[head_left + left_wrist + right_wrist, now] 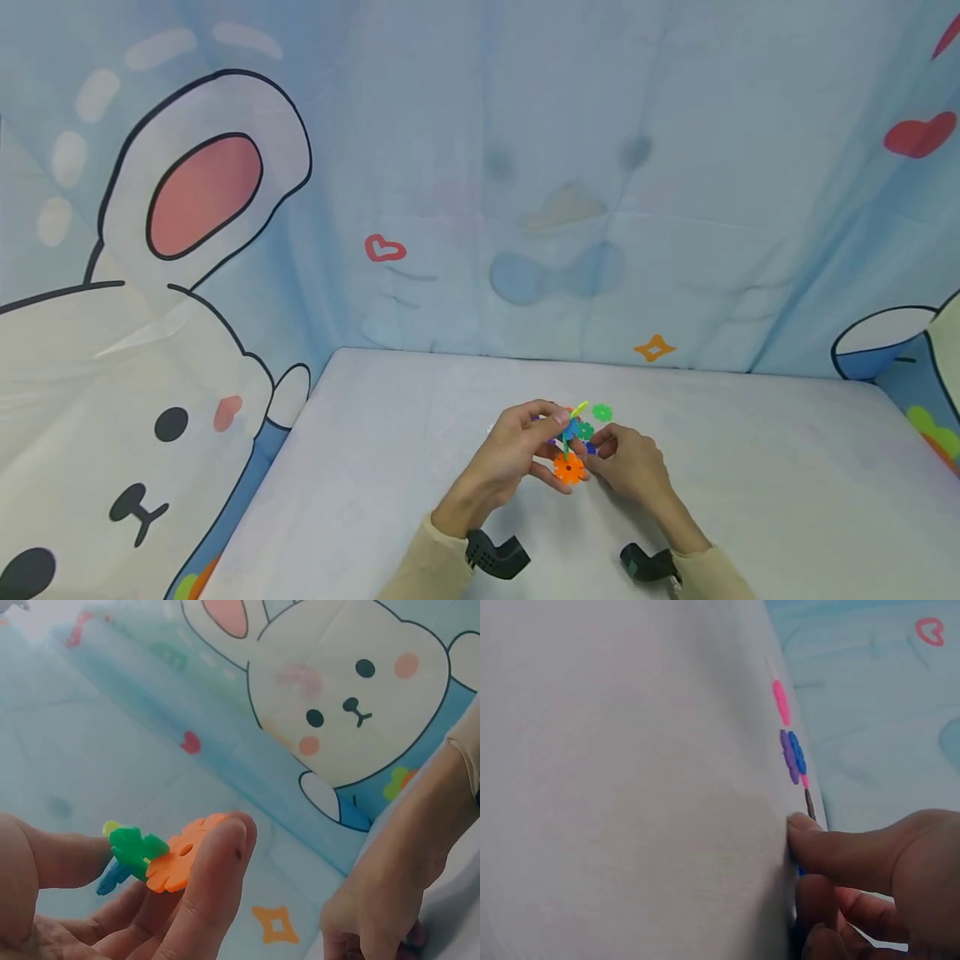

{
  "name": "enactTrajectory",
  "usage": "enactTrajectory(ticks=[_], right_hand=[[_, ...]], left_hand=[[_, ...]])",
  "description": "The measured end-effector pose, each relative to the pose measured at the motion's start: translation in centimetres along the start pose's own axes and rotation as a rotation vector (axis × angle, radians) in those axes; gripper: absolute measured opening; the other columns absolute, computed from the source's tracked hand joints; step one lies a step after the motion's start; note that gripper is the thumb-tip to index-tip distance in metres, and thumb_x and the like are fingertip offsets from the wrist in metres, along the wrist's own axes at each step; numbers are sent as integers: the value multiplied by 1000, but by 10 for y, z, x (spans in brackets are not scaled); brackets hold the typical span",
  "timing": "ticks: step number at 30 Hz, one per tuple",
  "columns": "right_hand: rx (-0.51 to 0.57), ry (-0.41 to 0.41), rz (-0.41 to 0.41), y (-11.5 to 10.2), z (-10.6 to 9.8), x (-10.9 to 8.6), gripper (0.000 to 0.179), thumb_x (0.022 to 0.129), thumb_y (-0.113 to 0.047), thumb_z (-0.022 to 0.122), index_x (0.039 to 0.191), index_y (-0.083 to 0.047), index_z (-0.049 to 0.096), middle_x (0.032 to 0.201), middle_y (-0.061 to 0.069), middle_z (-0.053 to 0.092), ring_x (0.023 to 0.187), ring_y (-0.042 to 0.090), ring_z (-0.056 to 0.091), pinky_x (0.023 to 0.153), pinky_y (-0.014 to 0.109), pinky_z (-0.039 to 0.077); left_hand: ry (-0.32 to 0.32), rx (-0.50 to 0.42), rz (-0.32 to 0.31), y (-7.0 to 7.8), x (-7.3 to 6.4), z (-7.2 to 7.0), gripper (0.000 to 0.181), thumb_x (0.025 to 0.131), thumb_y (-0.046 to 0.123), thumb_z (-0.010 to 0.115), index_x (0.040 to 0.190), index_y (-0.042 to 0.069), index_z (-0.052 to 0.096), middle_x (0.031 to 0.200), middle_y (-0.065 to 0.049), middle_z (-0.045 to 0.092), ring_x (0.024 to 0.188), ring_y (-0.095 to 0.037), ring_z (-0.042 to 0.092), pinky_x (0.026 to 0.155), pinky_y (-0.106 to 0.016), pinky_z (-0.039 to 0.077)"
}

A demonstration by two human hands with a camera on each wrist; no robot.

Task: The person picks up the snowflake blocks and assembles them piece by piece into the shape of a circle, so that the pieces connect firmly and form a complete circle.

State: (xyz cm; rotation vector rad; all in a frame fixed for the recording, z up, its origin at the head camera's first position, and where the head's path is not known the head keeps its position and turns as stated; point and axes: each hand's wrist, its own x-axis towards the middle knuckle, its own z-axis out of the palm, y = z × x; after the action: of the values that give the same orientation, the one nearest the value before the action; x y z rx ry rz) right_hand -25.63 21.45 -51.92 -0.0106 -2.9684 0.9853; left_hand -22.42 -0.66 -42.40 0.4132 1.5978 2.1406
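Observation:
My left hand [504, 454] is raised over the table and pinches a small chain of joined plastic flower discs. An orange disc [569, 468] faces the head camera at its lower end; a green disc [137, 851] is slotted into it, followed by a light blue disc [572, 429] and a yellow disc [579, 408]. Down at the tabletop, the thumb and fingers of my right hand [633, 468] pinch a dark blue disc [802, 870], mostly hidden by the fingers.
Loose discs lie just beyond the hands: a bright green disc [602, 412], a darker green disc [585, 431], a pink disc [781, 702] and a purple disc [788, 757]. A printed blue curtain [450, 167] hangs behind the white table [750, 467].

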Motion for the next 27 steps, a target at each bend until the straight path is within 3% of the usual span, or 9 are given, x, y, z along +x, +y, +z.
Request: enactTrajectory(ticks=[3, 6, 9, 11, 15, 20, 23, 27], right_hand=[[61, -62, -15, 3, -2, 2, 29, 88, -20, 85, 103, -3, 68, 89, 6, 70, 73, 18, 62, 63, 30, 50], [182, -136, -21, 5, -5, 4, 23, 93, -18, 81, 103, -3, 66, 91, 6, 72, 69, 17, 66, 61, 29, 54], [314, -160, -37, 3, -12, 4, 24, 99, -22, 77, 107, -2, 66, 95, 9, 74, 66, 20, 70, 59, 29, 57], [383, -115, -60, -2, -19, 2, 27, 101, -27, 75, 111, -3, 67, 98, 11, 74, 66, 23, 70, 56, 29, 56], [516, 74, -164, -16, -35, -7, 28, 105, -27, 69, 118, -3, 69, 99, 8, 73, 65, 27, 69, 54, 27, 55], [630, 311, -303, -38, -56, -23, 16, 105, -8, 65, 116, 4, 69, 88, -10, 68, 58, 14, 63, 52, 22, 54], [672, 367, -351, -48, -66, -30, 12, 104, 1, 64, 113, 7, 68, 86, -11, 67, 55, 11, 60, 50, 20, 51], [673, 371, -400, -54, -73, -36, 11, 101, 5, 65, 111, 7, 69, 83, -9, 67, 55, 13, 59, 49, 21, 50]], left_hand=[[9, 9, 4, -1, 1, -1, 22, 109, 20, 60, 116, -1, 63, 89, -8, 73, 70, -14, 72, 53, -33, 63], [14, 30, 17, -2, 2, -1, 18, 109, 19, 59, 111, 2, 63, 90, -6, 74, 71, -14, 71, 54, -31, 63], [21, 75, 52, -4, 3, -1, 18, 110, 18, 58, 109, 0, 62, 90, -3, 72, 71, -12, 69, 55, -29, 63], [32, 123, 102, -4, 2, 0, 20, 110, 17, 57, 109, -3, 62, 93, -7, 74, 71, -11, 67, 56, -28, 63], [74, 270, 240, -5, 2, 4, 22, 111, 17, 57, 110, -3, 64, 104, -19, 76, 72, -14, 72, 59, -24, 62], [126, 405, 362, -6, 1, 7, 20, 110, 18, 60, 109, 0, 67, 102, -20, 74, 73, -20, 79, 60, -25, 63], [130, 432, 391, -6, 0, 9, 18, 109, 18, 61, 108, 1, 67, 100, -20, 73, 72, -18, 79, 61, -27, 64], [118, 431, 393, -5, 0, 10, 18, 109, 18, 60, 108, 1, 67, 101, -20, 74, 74, -14, 79, 60, -27, 64]])
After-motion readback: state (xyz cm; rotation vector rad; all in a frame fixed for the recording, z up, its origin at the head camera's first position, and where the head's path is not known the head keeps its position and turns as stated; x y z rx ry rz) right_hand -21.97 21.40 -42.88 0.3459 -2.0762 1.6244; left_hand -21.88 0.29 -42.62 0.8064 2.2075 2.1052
